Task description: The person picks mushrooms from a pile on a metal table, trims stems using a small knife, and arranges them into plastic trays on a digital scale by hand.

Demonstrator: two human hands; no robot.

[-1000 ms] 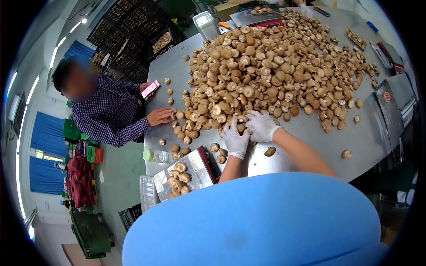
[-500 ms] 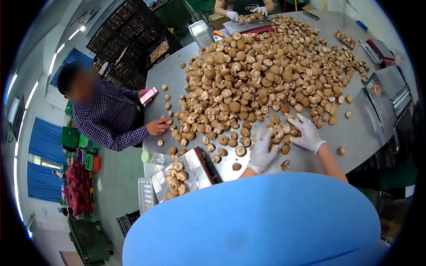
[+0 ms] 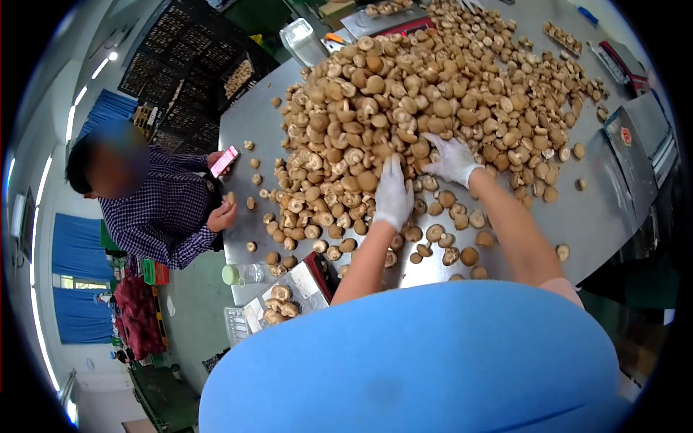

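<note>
A large heap of brown shiitake mushrooms (image 3: 339, 123) covers much of the metal table (image 3: 249, 130). Both of my hands wear white gloves and reach into the front of this heap. My left hand (image 3: 394, 196) lies against the mushrooms with its fingers stretched forward, its thumb apart. To its right, my right hand (image 3: 455, 162) has its fingers spread on the pile, the tips touching mushrooms. Between and around the hands are mushrooms; neither hand visibly grips one. Loose mushrooms (image 3: 434, 232) lie scattered on the near side.
At the near left stands a scale (image 3: 312, 278) with several mushrooms (image 3: 280, 303) on it, beside a green-lidded jar (image 3: 244, 274). A person in a checked shirt (image 3: 155, 209) holds a phone (image 3: 224, 162) at the left edge. A blue rounded surface (image 3: 411, 353) fills the foreground.
My hands have moved forward from the loose mushrooms at the near side into the heap. The view has shifted. The other person's hand has lifted off the table, holding a mushroom.
</note>
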